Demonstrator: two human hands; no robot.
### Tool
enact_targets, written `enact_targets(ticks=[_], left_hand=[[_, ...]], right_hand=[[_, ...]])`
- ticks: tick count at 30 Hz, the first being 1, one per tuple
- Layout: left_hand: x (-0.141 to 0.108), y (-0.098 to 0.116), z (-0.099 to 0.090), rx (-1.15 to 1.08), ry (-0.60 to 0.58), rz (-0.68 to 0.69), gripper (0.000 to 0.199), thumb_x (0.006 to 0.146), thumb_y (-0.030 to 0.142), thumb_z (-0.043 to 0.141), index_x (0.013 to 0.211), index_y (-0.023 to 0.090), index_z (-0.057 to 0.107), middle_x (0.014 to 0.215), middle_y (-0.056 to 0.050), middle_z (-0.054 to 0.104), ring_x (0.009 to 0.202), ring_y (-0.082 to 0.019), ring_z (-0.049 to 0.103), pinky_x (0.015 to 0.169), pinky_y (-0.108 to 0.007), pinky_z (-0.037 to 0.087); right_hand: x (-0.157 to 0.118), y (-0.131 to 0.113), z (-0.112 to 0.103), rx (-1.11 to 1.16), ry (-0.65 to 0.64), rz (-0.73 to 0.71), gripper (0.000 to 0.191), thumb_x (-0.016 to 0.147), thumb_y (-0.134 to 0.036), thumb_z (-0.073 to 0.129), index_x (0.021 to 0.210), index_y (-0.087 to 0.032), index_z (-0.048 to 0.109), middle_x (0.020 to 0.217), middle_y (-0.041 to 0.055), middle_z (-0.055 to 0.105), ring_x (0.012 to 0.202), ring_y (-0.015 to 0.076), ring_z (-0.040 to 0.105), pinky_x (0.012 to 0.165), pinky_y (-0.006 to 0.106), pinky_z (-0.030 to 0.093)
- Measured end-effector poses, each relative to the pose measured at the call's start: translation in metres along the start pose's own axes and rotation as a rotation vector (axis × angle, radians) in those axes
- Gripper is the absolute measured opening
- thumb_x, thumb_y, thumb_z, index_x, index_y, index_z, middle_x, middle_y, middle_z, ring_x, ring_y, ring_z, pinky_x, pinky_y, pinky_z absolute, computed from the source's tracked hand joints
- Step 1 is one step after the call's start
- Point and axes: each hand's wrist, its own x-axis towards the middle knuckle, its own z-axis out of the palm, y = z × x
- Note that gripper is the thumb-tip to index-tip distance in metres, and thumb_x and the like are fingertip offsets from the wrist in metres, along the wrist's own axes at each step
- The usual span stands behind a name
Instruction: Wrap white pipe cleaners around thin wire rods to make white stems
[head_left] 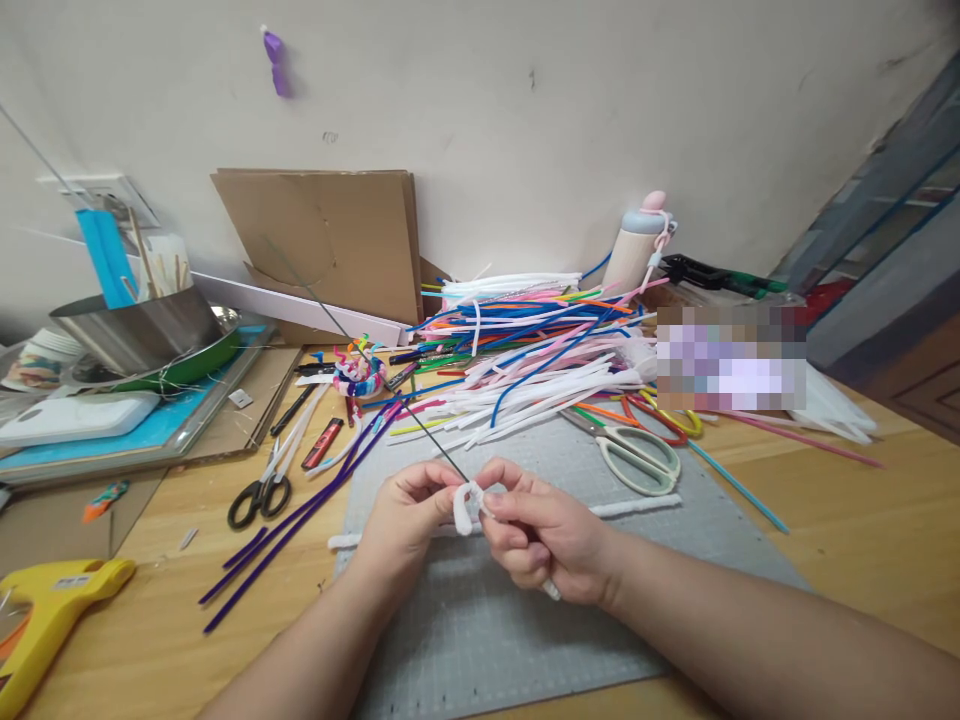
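Above the grey cutting mat [450, 640], both hands meet at a white pipe cleaner [465, 518] bent into a small loop. My left hand [405, 520] is closed, thumb and index finger pinching the loop's left side where a thin dark green wire [435, 443] comes in. That wire runs far up and to the left. My right hand [544, 530] is closed on the same pipe cleaner from the right; a white end pokes out below its fingers. Behind the hands, another white pipe cleaner [637, 507] lies across the mat.
A heap of coloured pipe cleaners [525, 340] lies at the back. Pale-handled scissors [641, 460] rest right, black-handled scissors [259, 500] and purple pipe cleaners [300, 515] left. A yellow glue gun [60, 610] is at lower left. A bottle [634, 245] stands at the wall.
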Motion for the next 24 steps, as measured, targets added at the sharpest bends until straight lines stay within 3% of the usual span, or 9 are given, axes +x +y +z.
enact_targets(ticks=[5,10,13,15,19,22,24], left_hand=[[-0.001,-0.004,0.003,-0.082,-0.082,-0.018,0.026,0.063,0.028,0.078,0.076,0.016,0.058,0.066,0.003,0.058,0.057,-0.007,0.051,0.056,-0.018,0.041],[-0.004,-0.003,0.009,-0.098,-0.091,-0.064,0.024,0.071,0.031,0.072,0.08,0.017,0.054,0.058,0.004,0.057,0.051,-0.008,0.053,0.053,-0.019,0.041],[-0.005,-0.004,0.01,-0.095,-0.064,-0.096,0.026,0.068,0.032,0.073,0.077,0.016,0.055,0.057,0.002,0.061,0.05,-0.01,0.056,0.053,-0.022,0.044],[-0.004,-0.004,0.009,-0.059,-0.034,-0.095,0.026,0.066,0.032,0.074,0.071,0.014,0.057,0.057,-0.001,0.064,0.052,-0.011,0.058,0.056,-0.023,0.046],[-0.005,-0.001,0.009,0.039,0.013,-0.062,0.027,0.064,0.034,0.076,0.062,0.014,0.058,0.052,-0.001,0.064,0.05,-0.011,0.058,0.056,-0.023,0.046],[-0.007,0.005,0.011,0.094,0.046,-0.006,0.028,0.061,0.035,0.077,0.06,0.014,0.058,0.05,0.0,0.062,0.048,-0.011,0.057,0.053,-0.022,0.045],[-0.007,0.008,0.011,0.12,0.066,0.027,0.028,0.06,0.035,0.077,0.059,0.014,0.059,0.049,0.001,0.061,0.048,-0.011,0.056,0.052,-0.022,0.043]], right_hand=[[0.002,0.006,0.001,-0.065,0.016,-0.048,0.023,0.08,-0.034,0.061,0.088,-0.026,0.04,0.049,-0.0118,0.04,0.034,0.001,0.016,0.035,0.012,0.01],[0.006,0.013,0.004,-0.354,0.176,-0.32,0.02,0.08,-0.036,0.06,0.089,-0.022,0.05,0.054,-0.008,0.048,0.035,0.0026,0.026,0.034,0.015,0.018],[0.005,0.018,0.005,-0.666,0.31,-0.545,0.013,0.084,-0.032,0.055,0.082,-0.019,0.056,0.072,-0.0005,0.057,0.054,0.0081,0.049,0.049,0.021,0.037],[0.003,0.021,0.004,-0.813,0.366,-0.61,0.011,0.087,-0.029,0.051,0.085,-0.02,0.058,0.078,0.0011,0.058,0.069,0.0126,0.055,0.062,0.025,0.041],[0.0,0.028,-0.001,-0.837,0.413,-0.553,0.015,0.088,-0.032,0.05,0.1,-0.023,0.049,0.07,-0.0016,0.058,0.059,0.0121,0.051,0.055,0.024,0.036],[0.0,0.025,0.0,-0.82,0.394,-0.477,0.017,0.089,-0.034,0.049,0.101,-0.024,0.042,0.068,-0.0031,0.057,0.051,0.01,0.044,0.05,0.023,0.032],[-0.003,0.018,0.006,-0.815,0.42,-0.498,0.018,0.09,-0.036,0.047,0.102,-0.023,0.043,0.071,-0.0019,0.056,0.055,0.0111,0.047,0.051,0.023,0.035]])
